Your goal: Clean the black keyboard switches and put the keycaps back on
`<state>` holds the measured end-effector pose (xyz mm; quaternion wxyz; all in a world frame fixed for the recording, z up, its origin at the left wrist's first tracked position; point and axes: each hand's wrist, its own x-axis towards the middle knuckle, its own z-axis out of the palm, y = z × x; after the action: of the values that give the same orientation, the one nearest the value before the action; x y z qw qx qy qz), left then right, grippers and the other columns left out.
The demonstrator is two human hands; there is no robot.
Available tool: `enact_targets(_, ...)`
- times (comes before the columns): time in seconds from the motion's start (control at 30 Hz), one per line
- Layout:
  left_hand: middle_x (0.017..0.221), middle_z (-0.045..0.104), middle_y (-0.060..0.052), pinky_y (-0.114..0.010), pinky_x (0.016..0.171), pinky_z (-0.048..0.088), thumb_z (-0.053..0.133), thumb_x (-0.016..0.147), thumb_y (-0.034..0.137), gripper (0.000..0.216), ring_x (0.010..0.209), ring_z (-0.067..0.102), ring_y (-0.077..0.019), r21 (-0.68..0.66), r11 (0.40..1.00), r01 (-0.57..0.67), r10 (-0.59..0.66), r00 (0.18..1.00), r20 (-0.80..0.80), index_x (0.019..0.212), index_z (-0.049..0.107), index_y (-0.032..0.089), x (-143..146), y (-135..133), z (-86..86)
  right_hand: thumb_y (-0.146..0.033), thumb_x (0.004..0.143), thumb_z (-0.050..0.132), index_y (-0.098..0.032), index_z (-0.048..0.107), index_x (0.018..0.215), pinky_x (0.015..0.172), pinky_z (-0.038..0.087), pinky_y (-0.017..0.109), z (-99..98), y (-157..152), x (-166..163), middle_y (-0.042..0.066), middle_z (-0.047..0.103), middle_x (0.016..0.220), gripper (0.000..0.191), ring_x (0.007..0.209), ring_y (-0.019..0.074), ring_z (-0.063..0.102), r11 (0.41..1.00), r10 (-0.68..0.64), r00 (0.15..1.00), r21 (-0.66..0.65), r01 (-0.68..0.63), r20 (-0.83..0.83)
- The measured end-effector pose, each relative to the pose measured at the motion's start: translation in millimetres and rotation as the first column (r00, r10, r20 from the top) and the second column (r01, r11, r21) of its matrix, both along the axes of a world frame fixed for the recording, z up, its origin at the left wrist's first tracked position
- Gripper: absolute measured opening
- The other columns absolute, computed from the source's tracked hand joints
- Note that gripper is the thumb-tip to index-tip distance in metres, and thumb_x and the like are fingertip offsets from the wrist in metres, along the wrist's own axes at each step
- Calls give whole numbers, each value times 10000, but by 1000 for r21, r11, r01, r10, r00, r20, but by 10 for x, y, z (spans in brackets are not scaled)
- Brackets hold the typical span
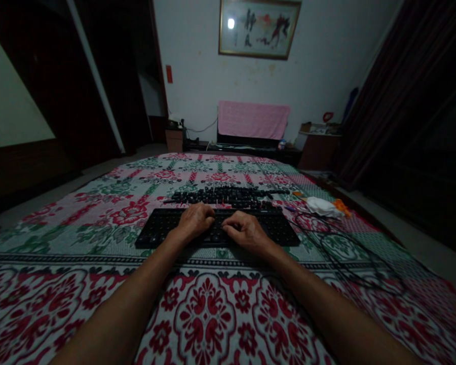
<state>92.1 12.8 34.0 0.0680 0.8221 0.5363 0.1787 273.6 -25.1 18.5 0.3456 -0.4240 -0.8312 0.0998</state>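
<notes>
A black keyboard lies crosswise on the patterned cloth, with most of its key positions looking bare of caps. My left hand rests over its left-middle part, back up, the fingers curled and bent inward. Close beside it, my right hand is over the right-middle part, thumb and fingertips pinched together. Anything between the fingers of either hand is too dark and small to make out. Just behind the keyboard, many loose black keycaps are spread in a long heap.
At right, a black cable loops over the patterned cloth. A white crumpled bag and an orange item lie near the cloth's right edge. Farther off are a pink towel over a dark screen and a framed picture.
</notes>
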Motion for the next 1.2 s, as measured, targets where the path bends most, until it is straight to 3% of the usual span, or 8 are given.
enact_targets(0.13, 981, 658, -61, -285, 815, 413, 477, 739, 286, 302, 937, 575, -213, -31, 999, 10, -11, 999, -35, 966, 667, 223, -4, 30, -26, -192, 764, 516, -169, 683, 875, 702, 403, 244, 44, 300, 169, 51, 625, 794, 202, 758, 144, 553, 967, -244, 964, 105, 233, 105)
enact_targets(0.27, 1027, 646, -47, -278, 855, 407, 494, 738, 289, 309, 972, 567, -203, -70, 998, -4, 4, 1000, -9, 996, 655, 237, -18, 81, -61, -202, 763, 508, -212, 689, 920, 717, 413, 234, 52, 662, 304, 44, 643, 857, 239, 792, 149, 571, 936, -347, 902, 39, 349, 255)
enact_targets(0.47, 1035, 644, -53, -296, 884, 399, 511, 730, 286, 292, 996, 556, -211, -105, 994, -4, 5, 1000, 16, 974, 662, 230, -15, 112, -75, -227, 720, 568, -234, 695, 922, 749, 423, 224, 86, 974, 295, 18, 684, 897, 239, 863, 168, 601, 941, -277, 888, -81, 327, 366)
enact_targets(0.9, 1020, 649, -41, -290, 874, 403, 482, 741, 280, 287, 996, 557, -205, -93, 996, 2, -3, 1000, -10, 960, 663, 245, -5, 82, -66, -225, 640, 640, -207, 718, 806, 612, 427, 202, 128, 1151, 246, 18, 693, 786, 185, 737, 161, 623, 898, -256, 853, -215, 384, 455)
enact_targets(1.07, 985, 664, -35, -283, 869, 405, 495, 733, 273, 276, 991, 558, -204, -115, 993, -3, 4, 1000, 2, 947, 669, 247, -7, 73, -43, -256, 666, 623, -203, 711, 806, 600, 407, 192, 157, 1129, 251, 16, 689, 773, 174, 724, 144, 610, 901, -256, 849, -205, 383, 462)
enact_targets(1.2, 995, 660, -46, -293, 863, 406, 496, 731, 279, 278, 988, 559, -214, -106, 994, -10, 11, 1000, 10, 944, 670, 236, -4, 70, -42, -276, 728, 570, -189, 685, 887, 640, 399, 206, 264, 960, 260, 33, 678, 822, 214, 753, 146, 591, 944, -277, 877, -61, 326, 391)
